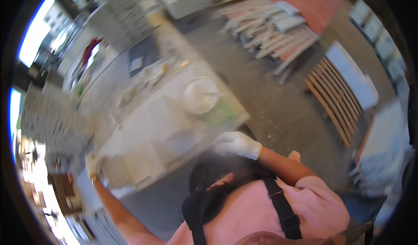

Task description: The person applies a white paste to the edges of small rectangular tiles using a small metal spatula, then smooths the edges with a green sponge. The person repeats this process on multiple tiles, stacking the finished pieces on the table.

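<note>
My left hand (92, 166), in a white knit glove, is at the left end of a pale, dusty worktable (150, 125). It is nearest to the edge of a flat beige panel (126, 168) lying at the table's near side. Motion blur hides whether its fingers grip that edge. My right hand (237, 144), gloved the same way, is by the table's near right corner, its fingers smeared and pointing left. A white round bucket (200, 96) with pale contents stands beyond it, beside a green patch (223, 114) on the tabletop.
Crumpled pale material (150, 76) lies farther along the table. Tall stacks of grey slabs (54, 116) rise at the left. Across the floor, pale strips (265, 29) lie piled by a red board (307, 3). A slatted wooden rack (335, 99) stands at the right.
</note>
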`<state>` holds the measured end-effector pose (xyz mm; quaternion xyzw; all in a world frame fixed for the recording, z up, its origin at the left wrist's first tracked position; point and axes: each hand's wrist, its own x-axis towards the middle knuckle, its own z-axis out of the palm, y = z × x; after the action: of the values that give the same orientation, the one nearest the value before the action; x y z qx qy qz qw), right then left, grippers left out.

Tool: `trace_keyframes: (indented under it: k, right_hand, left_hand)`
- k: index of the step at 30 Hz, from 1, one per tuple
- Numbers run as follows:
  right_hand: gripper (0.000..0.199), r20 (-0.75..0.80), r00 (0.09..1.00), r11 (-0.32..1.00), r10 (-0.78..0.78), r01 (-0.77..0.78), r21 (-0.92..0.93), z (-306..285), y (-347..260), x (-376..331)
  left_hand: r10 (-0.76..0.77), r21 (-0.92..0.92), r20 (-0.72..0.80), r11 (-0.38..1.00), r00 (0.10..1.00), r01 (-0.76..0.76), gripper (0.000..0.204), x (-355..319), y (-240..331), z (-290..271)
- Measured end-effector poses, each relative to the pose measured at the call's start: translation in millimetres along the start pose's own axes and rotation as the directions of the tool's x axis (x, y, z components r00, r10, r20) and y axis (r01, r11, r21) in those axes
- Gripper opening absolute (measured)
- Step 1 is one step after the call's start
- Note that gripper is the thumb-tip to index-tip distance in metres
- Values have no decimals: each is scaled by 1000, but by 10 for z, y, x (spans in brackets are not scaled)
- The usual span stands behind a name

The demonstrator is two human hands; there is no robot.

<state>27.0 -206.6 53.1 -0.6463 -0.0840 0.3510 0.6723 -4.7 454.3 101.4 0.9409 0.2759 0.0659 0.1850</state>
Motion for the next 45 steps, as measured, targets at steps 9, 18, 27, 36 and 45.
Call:
trace_keyframes:
  k: [9, 18, 27, 36, 45]
  right_hand:
    - [28, -363, 929, 981, -69, 129, 144, -527, 326, -651]
    - [32, -631, 775, 971, 26, 130, 199, -727, 369, -1139]
    - [21, -710, 693, 925, -126, 341, 168, -396, -335, -677]
    - [23, -844, 534, 898, -46, 392, 199, -242, 128, -1295]
    - [21, -876, 466, 867, -126, 481, 131, -293, 643, -1801]
  left_hand:
    - [515, -393, 146, 814, 845, -428, 36, -885, 2394, 1859]
    - [871, -655, 266, 478, 413, -585, 39, -1783, 4105, 2346]
    - [934, -747, 319, 353, 162, -564, 41, -1728, 4744, 2461]
    - [944, -772, 329, 274, 10, -573, 44, -2130, 4977, 2725]
    - [947, -733, 316, 285, 62, -618, 47, -2497, 4965, 2822]
